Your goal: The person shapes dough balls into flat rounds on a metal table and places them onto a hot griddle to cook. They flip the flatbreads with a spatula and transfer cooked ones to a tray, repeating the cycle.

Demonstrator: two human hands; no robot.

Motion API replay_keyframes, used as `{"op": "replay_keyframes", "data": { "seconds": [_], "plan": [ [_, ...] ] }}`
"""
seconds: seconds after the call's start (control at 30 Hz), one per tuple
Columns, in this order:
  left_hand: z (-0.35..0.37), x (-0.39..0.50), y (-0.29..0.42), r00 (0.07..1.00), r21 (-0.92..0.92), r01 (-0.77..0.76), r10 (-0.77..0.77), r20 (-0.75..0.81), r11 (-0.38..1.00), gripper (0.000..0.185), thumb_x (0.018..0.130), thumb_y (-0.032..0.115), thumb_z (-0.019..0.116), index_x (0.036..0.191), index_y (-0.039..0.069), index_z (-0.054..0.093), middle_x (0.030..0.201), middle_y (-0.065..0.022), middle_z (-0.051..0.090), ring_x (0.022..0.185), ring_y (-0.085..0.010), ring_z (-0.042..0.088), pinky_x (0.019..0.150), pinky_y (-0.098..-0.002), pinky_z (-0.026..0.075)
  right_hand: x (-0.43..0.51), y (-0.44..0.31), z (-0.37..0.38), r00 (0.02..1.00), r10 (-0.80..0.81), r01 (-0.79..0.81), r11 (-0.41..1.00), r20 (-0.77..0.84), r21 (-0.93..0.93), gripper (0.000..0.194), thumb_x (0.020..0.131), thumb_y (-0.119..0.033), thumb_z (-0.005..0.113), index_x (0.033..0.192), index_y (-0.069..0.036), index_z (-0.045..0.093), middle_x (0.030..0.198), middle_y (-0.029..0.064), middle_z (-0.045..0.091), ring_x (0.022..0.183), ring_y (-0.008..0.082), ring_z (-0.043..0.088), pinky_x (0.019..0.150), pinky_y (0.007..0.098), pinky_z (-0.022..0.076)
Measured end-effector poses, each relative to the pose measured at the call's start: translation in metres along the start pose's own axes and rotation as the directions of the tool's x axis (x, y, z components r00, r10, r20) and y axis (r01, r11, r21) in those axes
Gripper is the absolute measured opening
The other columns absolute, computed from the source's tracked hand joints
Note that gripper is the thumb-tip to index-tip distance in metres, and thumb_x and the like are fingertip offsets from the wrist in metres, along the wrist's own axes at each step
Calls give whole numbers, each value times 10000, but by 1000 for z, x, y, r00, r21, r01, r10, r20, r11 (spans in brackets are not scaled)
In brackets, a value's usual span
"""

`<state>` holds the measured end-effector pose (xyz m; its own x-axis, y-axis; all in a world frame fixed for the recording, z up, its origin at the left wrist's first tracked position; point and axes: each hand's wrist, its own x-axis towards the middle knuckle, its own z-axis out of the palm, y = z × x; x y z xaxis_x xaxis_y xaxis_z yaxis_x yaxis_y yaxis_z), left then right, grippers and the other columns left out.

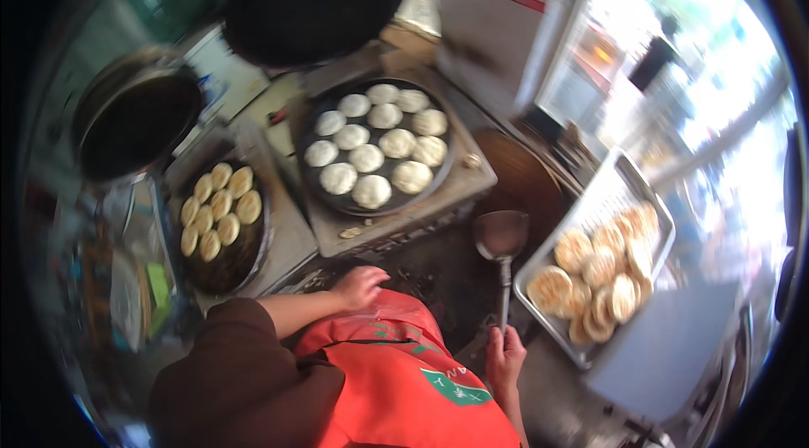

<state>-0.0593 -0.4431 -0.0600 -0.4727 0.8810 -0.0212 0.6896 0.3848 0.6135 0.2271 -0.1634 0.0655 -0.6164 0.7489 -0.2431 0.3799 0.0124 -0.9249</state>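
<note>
My right hand grips the handle of a metal wok turner, whose broad blade points away from me. My left hand is at the front of my red apron, holding nothing, its fingers loosely extended. Ahead, a round black griddle carries several pale, floury dough rounds. On the left, a second round griddle holds several smaller browned flatbreads towards its far side. More browned flatbreads lie heaped in a metal tray at the right.
A large dark round lid is raised behind the middle griddle, and another lid behind the left one. Between middle griddle and tray is a brown round pan-like hollow. A grey panel adjoins the tray. Bright window glass lies beyond.
</note>
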Motion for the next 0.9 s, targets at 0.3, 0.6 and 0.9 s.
{"op": "replay_keyframes", "data": {
  "seconds": [0.3, 0.6, 0.9],
  "plan": [
    [-112, -206, -253, 55, -335, 831, -666, -744, 444, 332, 910, 237, 703, 1161, 26, 656, 1164, -209, 673, 1124, -396, 629, 970, -475, 521, 37, -86, 193, 577, 212, 292, 848, 789, -442, 364, 1024, -361, 623, 1011, -7, 711, 769, 216, 667, 643, 275, 627, 672, 413, 517],
    [-212, -135, -394, 160, -242, 923, -872, -462, 298, 1027, 630, 518, 926, 1417, 4, 514, 1355, -237, 599, 1319, -357, 544, 1122, -453, 440, -13, -108, 407, 523, 94, 530, 743, 847, -410, 348, 998, -338, 624, 976, 0, 705, 755, 221, 675, 687, 287, 707, 636, 406, 516],
    [-254, -246, -404, 197, -303, 903, -921, -335, 304, 746, 679, 535, 880, 1160, 9, 663, 1225, -209, 598, 1127, -378, 604, 955, -480, 518, -19, -106, 550, 424, 46, 677, 647, 905, -350, 397, 988, -371, 621, 914, 10, 704, 678, 165, 665, 630, 256, 678, 603, 413, 507]
  ]
}}
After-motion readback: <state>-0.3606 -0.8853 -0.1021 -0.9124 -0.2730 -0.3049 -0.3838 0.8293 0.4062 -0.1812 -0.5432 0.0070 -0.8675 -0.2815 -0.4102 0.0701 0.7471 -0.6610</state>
